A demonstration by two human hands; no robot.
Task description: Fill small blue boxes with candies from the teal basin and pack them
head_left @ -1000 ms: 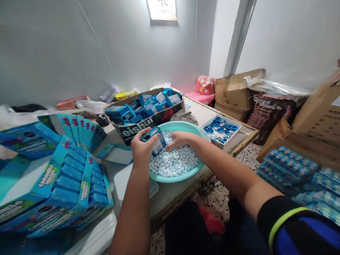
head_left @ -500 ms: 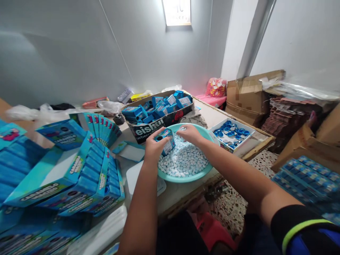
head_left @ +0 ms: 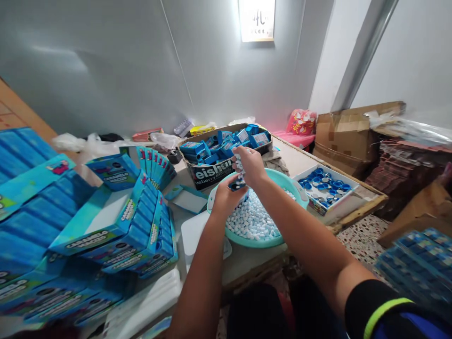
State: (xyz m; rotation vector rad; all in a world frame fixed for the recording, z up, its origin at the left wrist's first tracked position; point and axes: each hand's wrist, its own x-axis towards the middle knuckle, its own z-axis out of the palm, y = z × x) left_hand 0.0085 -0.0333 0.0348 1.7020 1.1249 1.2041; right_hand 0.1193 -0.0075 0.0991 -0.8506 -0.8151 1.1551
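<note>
My left hand (head_left: 225, 200) is closed round a small blue box (head_left: 237, 185), held over the near-left part of a turquoise basin (head_left: 256, 243). Most of the box is hidden by my fingers. White and pale blue candies (head_left: 252, 222) fill the basin. Just above the box, my right hand (head_left: 252, 167) is cupped and tilted, with a handful of white candies (head_left: 238, 162) along its fingers. Some of these candies are dropping toward the box's top.
Behind the basin stands a carton (head_left: 212, 175) of small blue boxes. A white tray (head_left: 324, 211) of blue caps lies to the right. Blue display cartons (head_left: 106, 221) are stacked at left, beside a white lid (head_left: 194, 233). Cardboard boxes (head_left: 339, 136) stand at the far right.
My right hand has risen out of the basin with a handful of candies and now tips them above the box. My left hand has turned the box. The view has shifted left.
</note>
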